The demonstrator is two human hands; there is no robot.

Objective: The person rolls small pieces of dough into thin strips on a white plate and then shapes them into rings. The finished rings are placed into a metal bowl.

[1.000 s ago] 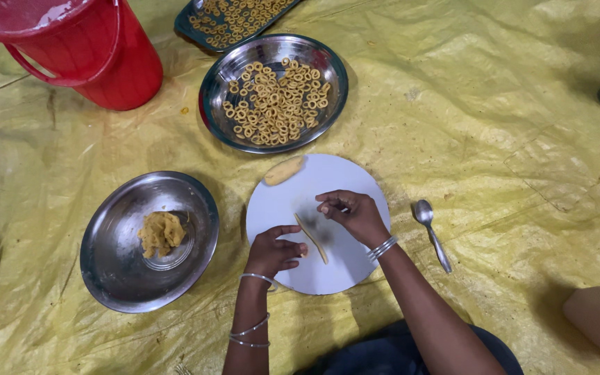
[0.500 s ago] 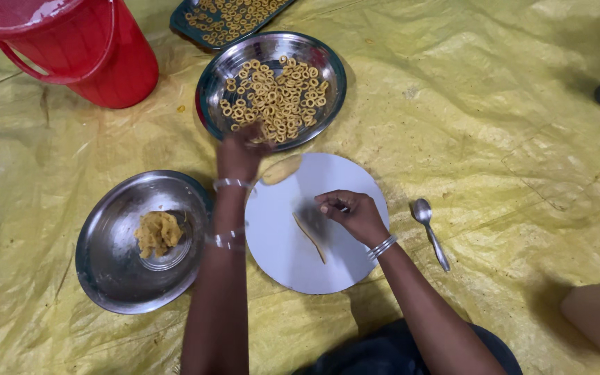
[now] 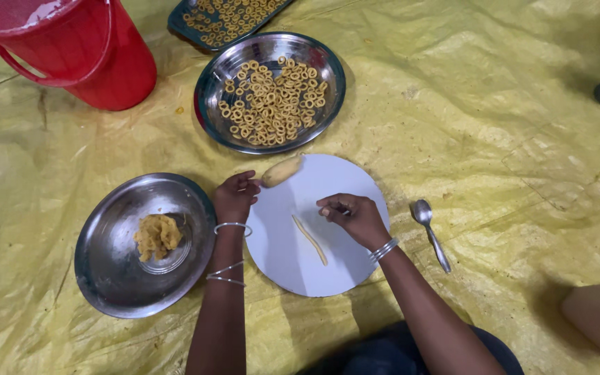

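My left hand (image 3: 235, 197) rests at the left rim of a round white board (image 3: 293, 257), its fingertips touching a thick lump of yellow dough (image 3: 281, 171) at the board's top edge. My right hand (image 3: 353, 217) sits on the board with fingers curled, just right of a thin rolled dough strip (image 3: 310, 239). Whether the right fingers hold a bit of dough I cannot tell. Both wrists wear silver bangles.
A steel plate (image 3: 206, 90) of several dough rings lies beyond the board, a dark tray (image 3: 182, 24) of more rings behind it. A steel plate (image 3: 105, 278) with a dough mound (image 3: 157, 236) is at left. A red bucket (image 3: 85, 52) stands far left; a spoon (image 3: 430, 230) at right. Yellow sheet underneath.
My left hand went from the board out to the plate of rings, then came back to the dough lump at the board's top. The right hand stayed on the board.
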